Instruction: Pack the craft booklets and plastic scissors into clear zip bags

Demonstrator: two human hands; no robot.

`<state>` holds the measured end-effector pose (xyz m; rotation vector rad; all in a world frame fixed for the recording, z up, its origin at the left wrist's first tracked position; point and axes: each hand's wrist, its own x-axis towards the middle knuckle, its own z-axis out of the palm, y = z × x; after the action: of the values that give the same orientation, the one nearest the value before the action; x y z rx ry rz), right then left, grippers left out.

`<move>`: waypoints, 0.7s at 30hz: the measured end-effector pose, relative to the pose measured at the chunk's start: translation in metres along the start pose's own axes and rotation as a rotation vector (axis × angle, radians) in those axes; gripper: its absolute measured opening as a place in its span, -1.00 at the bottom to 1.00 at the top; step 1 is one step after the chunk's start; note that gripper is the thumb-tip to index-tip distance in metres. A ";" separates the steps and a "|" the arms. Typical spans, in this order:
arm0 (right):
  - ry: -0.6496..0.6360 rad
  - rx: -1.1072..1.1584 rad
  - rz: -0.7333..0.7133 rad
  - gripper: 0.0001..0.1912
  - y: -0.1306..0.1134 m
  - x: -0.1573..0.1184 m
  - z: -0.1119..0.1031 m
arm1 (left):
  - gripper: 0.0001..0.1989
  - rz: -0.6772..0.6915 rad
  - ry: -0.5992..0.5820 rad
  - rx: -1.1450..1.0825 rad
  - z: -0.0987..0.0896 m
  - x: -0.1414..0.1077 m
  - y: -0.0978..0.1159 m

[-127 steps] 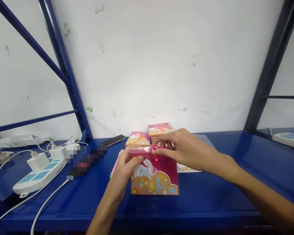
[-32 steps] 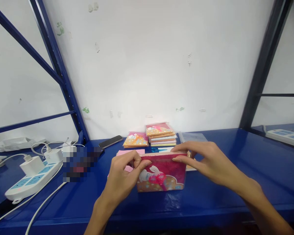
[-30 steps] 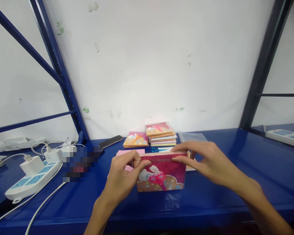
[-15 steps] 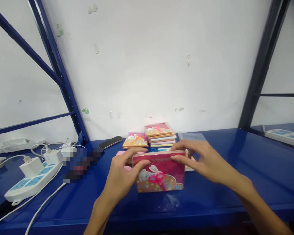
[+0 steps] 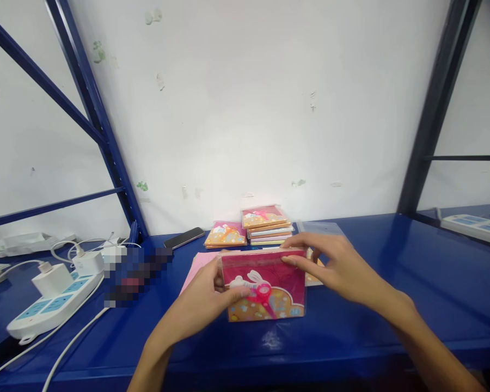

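Rabbit-print pink notepad pack [image 5: 265, 286], clear-wrapped, pink scissors [image 5: 263, 294] on its face: stands near the front edge of the blue steel shelf [image 5: 351, 340], mid-length. Left hand [image 5: 200, 296] grasps its left side, thumb across the front; right hand [image 5: 335, 269] grips the top edge from the right, the two steadying it between them. Beyond: stacked notepads [image 5: 267, 226], a phone [image 5: 183, 237].

We grip the pink rabbit-print packet [image 5: 263, 286] between our left hand [image 5: 198, 299] and right hand [image 5: 330, 269]; a stack of notebooks [image 5: 269, 226] sits just behind.
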<state>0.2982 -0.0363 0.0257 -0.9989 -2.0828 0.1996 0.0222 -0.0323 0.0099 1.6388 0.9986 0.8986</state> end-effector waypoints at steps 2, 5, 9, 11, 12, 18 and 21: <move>0.002 -0.004 0.008 -0.80 0.001 0.000 0.000 | -0.56 -0.050 -0.016 0.029 -0.003 0.000 -0.005; -0.011 -0.013 0.029 -0.80 0.000 0.000 0.000 | -0.63 -0.076 0.034 0.089 -0.005 0.001 -0.011; -0.082 0.085 0.140 -0.61 0.000 0.000 0.001 | -0.59 -0.018 -0.022 0.001 -0.006 0.002 -0.007; -0.122 0.132 0.204 -0.46 0.002 0.000 0.002 | -0.54 0.012 -0.062 -0.070 -0.009 0.003 -0.002; -0.135 0.133 0.229 -0.41 0.004 0.000 0.003 | -0.53 0.017 -0.054 -0.090 -0.012 0.002 0.000; -0.240 0.108 0.315 -0.42 0.003 0.000 0.004 | -0.57 0.035 0.266 -0.142 -0.045 -0.005 0.006; -0.298 0.189 0.312 -0.47 -0.007 -0.001 0.012 | -0.56 -0.026 0.424 -0.214 -0.068 -0.013 0.005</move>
<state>0.2860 -0.0394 0.0207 -1.2311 -2.1089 0.7297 -0.0431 -0.0215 0.0305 1.2784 1.1578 1.3216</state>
